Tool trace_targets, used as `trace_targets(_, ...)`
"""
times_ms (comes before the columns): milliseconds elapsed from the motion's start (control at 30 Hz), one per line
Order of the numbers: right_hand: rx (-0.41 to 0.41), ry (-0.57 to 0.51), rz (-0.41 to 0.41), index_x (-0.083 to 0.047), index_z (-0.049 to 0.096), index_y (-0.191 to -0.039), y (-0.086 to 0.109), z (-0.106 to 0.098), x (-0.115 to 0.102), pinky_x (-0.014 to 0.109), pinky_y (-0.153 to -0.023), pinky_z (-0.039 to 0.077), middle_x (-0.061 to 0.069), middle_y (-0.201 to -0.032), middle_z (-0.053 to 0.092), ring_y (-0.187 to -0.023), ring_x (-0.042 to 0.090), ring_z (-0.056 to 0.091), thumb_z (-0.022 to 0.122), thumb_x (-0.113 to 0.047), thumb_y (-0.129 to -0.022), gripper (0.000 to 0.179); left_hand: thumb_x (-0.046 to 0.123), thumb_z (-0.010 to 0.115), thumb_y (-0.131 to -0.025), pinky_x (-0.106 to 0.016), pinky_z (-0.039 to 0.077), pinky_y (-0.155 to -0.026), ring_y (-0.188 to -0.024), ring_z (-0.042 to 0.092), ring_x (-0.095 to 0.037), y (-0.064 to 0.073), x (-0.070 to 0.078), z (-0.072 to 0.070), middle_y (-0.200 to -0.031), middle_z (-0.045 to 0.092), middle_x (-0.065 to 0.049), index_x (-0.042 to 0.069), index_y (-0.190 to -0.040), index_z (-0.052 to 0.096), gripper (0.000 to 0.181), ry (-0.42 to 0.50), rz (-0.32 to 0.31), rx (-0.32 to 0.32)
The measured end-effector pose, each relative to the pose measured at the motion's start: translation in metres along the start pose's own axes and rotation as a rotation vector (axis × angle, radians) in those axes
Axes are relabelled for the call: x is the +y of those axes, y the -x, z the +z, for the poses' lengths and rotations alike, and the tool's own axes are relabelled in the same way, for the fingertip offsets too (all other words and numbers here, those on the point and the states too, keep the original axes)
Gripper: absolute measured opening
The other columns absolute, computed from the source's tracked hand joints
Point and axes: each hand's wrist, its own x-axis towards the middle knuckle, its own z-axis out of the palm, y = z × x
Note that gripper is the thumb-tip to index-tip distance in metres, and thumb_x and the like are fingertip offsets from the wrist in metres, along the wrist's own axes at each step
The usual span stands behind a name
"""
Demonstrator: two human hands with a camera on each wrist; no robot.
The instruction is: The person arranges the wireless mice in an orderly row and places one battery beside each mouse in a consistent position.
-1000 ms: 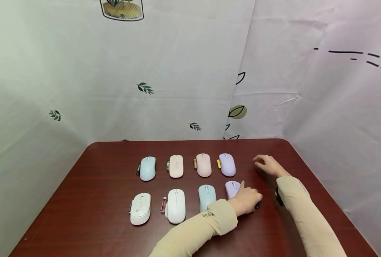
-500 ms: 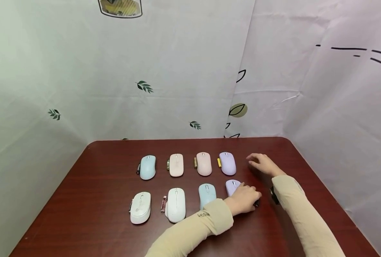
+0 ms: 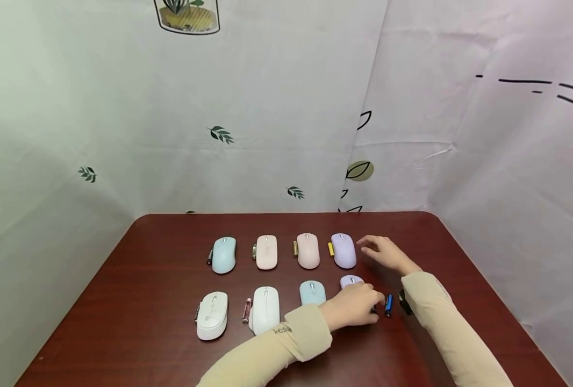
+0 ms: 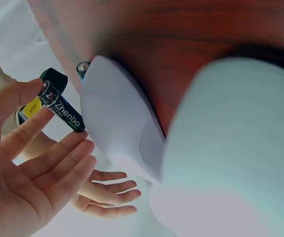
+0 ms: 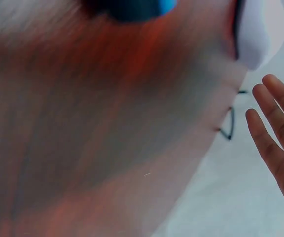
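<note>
My left hand point(image 3: 351, 306) pinches a dark battery point(image 4: 65, 111) lettered "Zhenbo" between thumb and index finger, with the other fingers stretched out. Right beside it lies a purple mouse point(image 3: 350, 280), partly hidden by that hand in the head view. A blue-and-black battery point(image 3: 388, 306) rests on the table just right of the left hand. My right hand point(image 3: 385, 252) hovers with loosely spread fingers and holds nothing. It is nearest the upper purple mouse point(image 3: 343, 251), which has a yellow battery point(image 3: 331, 250) at its left side.
In the back row are a blue mouse point(image 3: 224, 255) and two pink mice point(image 3: 266, 252), each with a battery on its left. The front row holds two white mice point(image 3: 265, 309) and a blue mouse point(image 3: 312, 293). A pale curtain point(image 3: 286, 107) closes off the back.
My left hand has shifted a little left with the battery, baring the blue battery on the table. The right hand has moved left, closer to the upper purple mouse.
</note>
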Motion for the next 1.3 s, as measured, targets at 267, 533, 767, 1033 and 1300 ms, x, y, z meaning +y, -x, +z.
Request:
trace_targets(267,-0.029,-0.027,-0.065,0.001,0.062,-0.112,-0.012,0.003,-0.029,0.046,-0.084,0.051,0.017,-0.106,0.067,-0.098,0.031,0.064,0.057,-0.006,-0.091,0.022,0.028,0.069,-0.08,-0.015,0.048,-0.064,-0.08,0.061,-0.002,0.022,-0.011,-0.007,-0.086,0.069,0.01,0.023,-0.097,0.074,0.018,-0.001,0.001,0.097)
trace_targets(533,-0.056,-0.024,-0.13,0.001,0.063,-0.112,-0.013,0.01,-0.054,0.047,-0.083,0.051,0.016,-0.106,0.068,-0.096,0.028,0.064,0.057,-0.008,-0.092,0.023,0.033,0.069,-0.081,-0.014,0.046,-0.071,-0.083,0.059,-0.004,0.048,-0.022,-0.016,-0.09,0.066,0.008,0.021,-0.096,0.073,0.02,0.02,0.018,0.173)
trace_targets(767,-0.029,-0.037,-0.214,-0.002,0.065,-0.11,-0.012,0.017,-0.077,0.045,-0.082,0.051,0.014,-0.108,0.068,-0.092,0.024,0.065,0.058,-0.008,-0.091,0.021,0.037,0.071,-0.081,-0.015,0.045,-0.067,-0.082,0.059,-0.006,0.072,-0.035,-0.019,-0.092,0.066,0.006,0.022,-0.094,0.073,0.02,0.016,-0.026,0.23)
trace_targets(1033,-0.055,-0.029,-0.212,-0.001,0.064,-0.11,-0.004,0.029,-0.103,0.04,-0.078,0.052,0.012,-0.104,0.067,-0.088,0.018,0.062,0.059,-0.01,-0.091,0.022,0.037,0.073,-0.079,-0.02,0.047,-0.068,-0.08,0.057,-0.009,0.104,-0.059,-0.021,-0.089,0.062,0.004,0.02,-0.092,0.072,0.021,-0.021,-0.098,0.234)
trace_targets(1300,-0.12,0.038,-0.271,0.002,0.063,-0.109,0.003,0.043,-0.124,0.036,-0.083,0.051,0.013,-0.106,0.068,-0.097,0.026,0.064,0.06,-0.008,-0.09,0.022,0.032,0.077,-0.076,-0.019,0.043,-0.064,-0.075,0.051,-0.008,0.123,-0.079,-0.02,-0.087,0.058,0.002,0.016,-0.092,0.069,0.024,-0.01,-0.139,0.191)
